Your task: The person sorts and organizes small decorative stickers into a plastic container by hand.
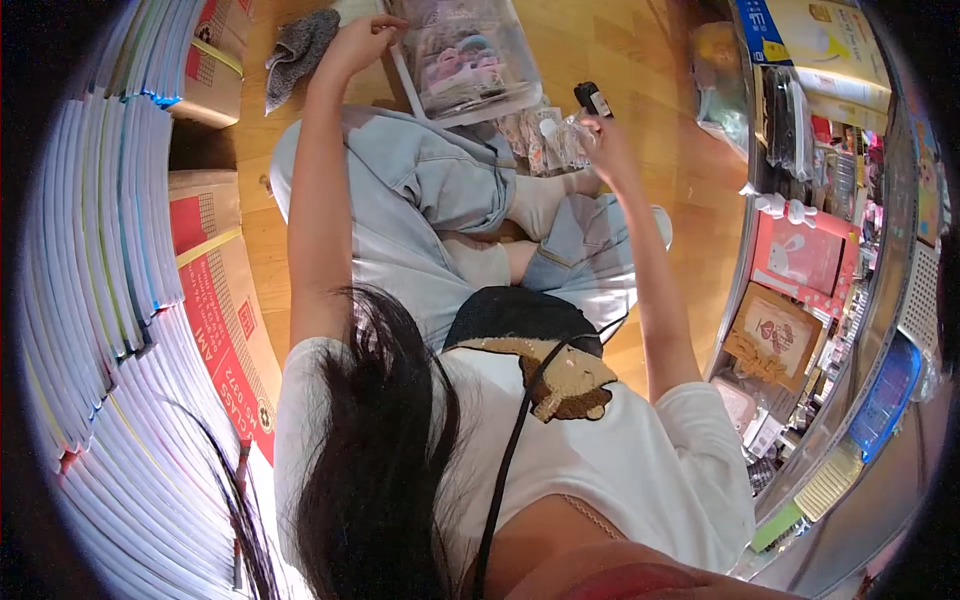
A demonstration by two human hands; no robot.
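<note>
My left hand (365, 45) is at the upper left, fingers bent and drawn together close to the near-left rim of a clear plastic bin (525, 70). What its fingertips hold, if anything, I cannot tell. Pink and other small items (465, 62) fill the bin. My right hand (608, 150) pinches a small clear plastic packet (577, 124). Just past its fingers is a small black object with a white label (593, 99). Several small clear packets (535, 138) lie on the floor between the bin and my feet.
A grey cloth (300, 55) lies beside my left forearm. Tall stacks of books or papers (95, 250) and cardboard boxes (225, 310) line the left. On the right are shelves with packaged goods, including a pink rabbit box (800, 260). I sit cross-legged on the wooden floor (650, 60).
</note>
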